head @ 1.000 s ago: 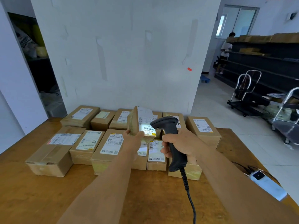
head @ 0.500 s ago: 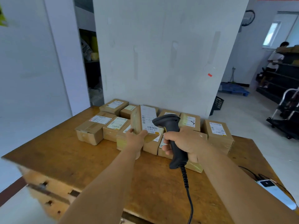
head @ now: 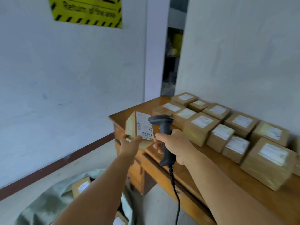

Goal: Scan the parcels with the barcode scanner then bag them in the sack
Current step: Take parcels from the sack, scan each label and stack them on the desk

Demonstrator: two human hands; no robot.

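Note:
My left hand (head: 130, 144) holds a small brown parcel (head: 139, 127) upright from below, its white label with a barcode facing me. My right hand (head: 175, 143) grips the handle of the black barcode scanner (head: 163, 127), whose head sits right beside the label. The held parcel is past the left end of the wooden table (head: 235, 172). Several more labelled brown parcels (head: 220, 125) lie in rows on the table. A grey-green sack (head: 53, 197) lies open on the floor at lower left, with a parcel (head: 81, 186) inside.
The scanner's black cable (head: 176, 194) hangs down past the table's front edge. White walls stand behind and to the left; a yellow hazard sign (head: 87, 11) is on the left wall. A dark doorway gap (head: 172, 59) opens behind the table. Drawers show at the table's end.
My view has swung left. The parcel and scanner have moved left off the table towards the sack on the floor, which has come into view. The scanner's light no longer shines on the label.

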